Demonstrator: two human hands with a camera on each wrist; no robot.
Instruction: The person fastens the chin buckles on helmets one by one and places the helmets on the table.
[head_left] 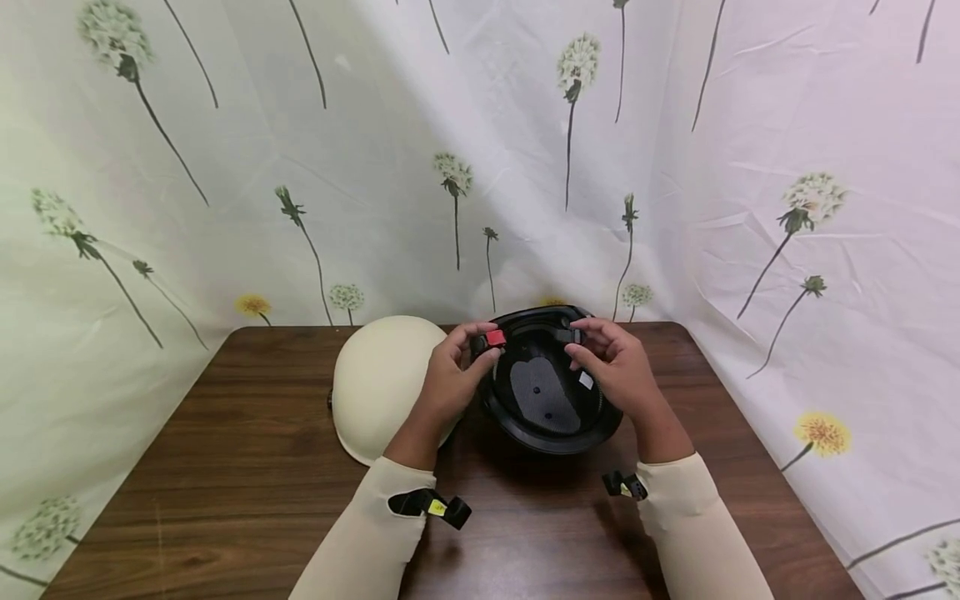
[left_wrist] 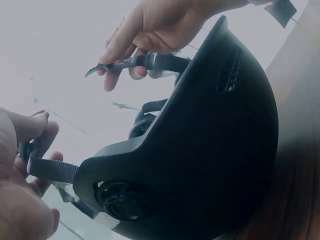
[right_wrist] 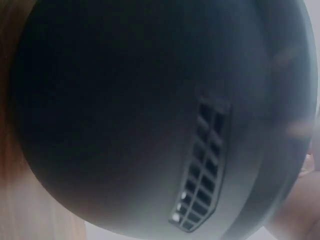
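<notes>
A black helmet (head_left: 551, 442) lies upside down on the table, its inner padding facing up. My left hand (head_left: 450, 375) pinches a red buckle piece (head_left: 495, 337) on one chin strap end, over the helmet's left rim. At the right rim, my right hand (head_left: 626, 375) pinches the black end of the other strap (head_left: 572, 336). The two ends are apart. In the left wrist view, a grey strap (left_wrist: 52, 170) runs from the left hand (left_wrist: 22, 190) to the helmet (left_wrist: 225, 135), with the right hand (left_wrist: 155, 30) above. The helmet shell (right_wrist: 125, 100) fills most of the right wrist view.
A cream helmet (head_left: 386, 383) sits dome up on the wooden table (head_left: 247, 450), just left of the black one and partly behind my left arm. Behind the table hangs a flower-print cloth (head_left: 390, 167). Each wrist wears a small black camera (head_left: 626, 485).
</notes>
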